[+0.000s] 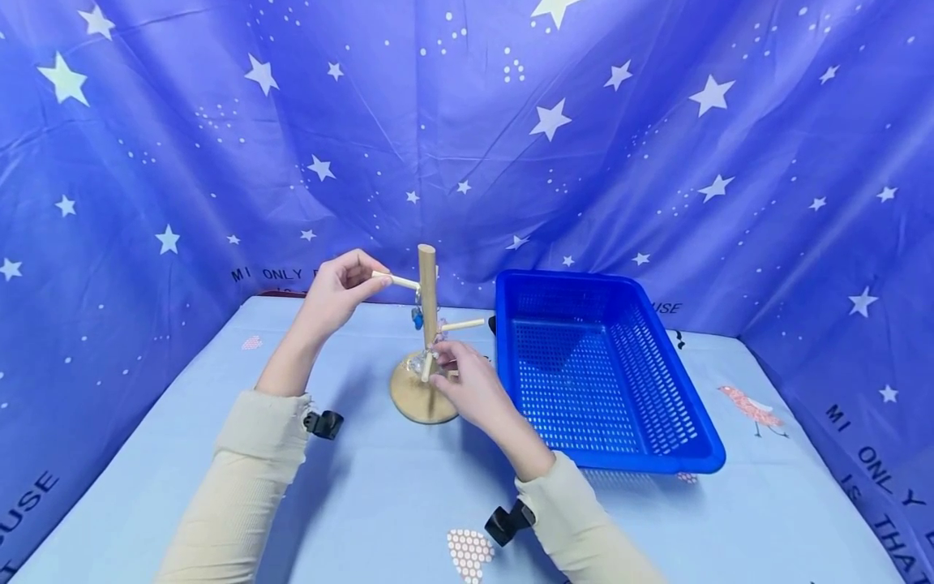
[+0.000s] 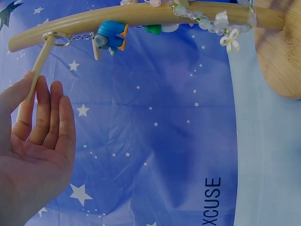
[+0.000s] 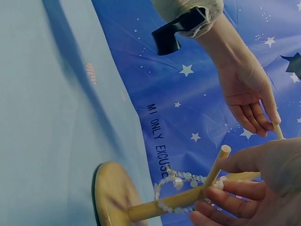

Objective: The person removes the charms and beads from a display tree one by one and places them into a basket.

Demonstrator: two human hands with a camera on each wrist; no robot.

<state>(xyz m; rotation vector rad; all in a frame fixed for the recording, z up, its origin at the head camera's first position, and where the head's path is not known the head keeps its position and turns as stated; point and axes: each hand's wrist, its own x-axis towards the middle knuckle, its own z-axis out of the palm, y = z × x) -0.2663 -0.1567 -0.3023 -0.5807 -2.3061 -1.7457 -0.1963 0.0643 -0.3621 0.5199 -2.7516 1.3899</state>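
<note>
A wooden stand [image 1: 428, 296] with a round base and short pegs stands upright on the table. My left hand [image 1: 337, 292] pinches the outer end of its upper peg [image 2: 43, 61]. From that peg's root hangs a metal ring with a blue figure keychain [image 2: 112, 35]. Low on the post, my right hand [image 1: 470, 380] reaches round a lower peg [image 3: 216, 165], thumb and fingers curled at a clear bead bracelet [image 3: 188, 176]. That bracelet loops about the post and peg; the fingers partly hide the contact. A white bow charm [image 2: 230, 41] dangles from the beads.
To the right of the stand sits a blue plastic basket [image 1: 696, 422] with perforated walls. Another bare-ended peg [image 1: 463, 324] juts right toward the basket. The pale blue tablecloth [image 1: 379, 503] meets a starry curtain [image 1: 467, 138] behind. Each wrist wears a black camera mount.
</note>
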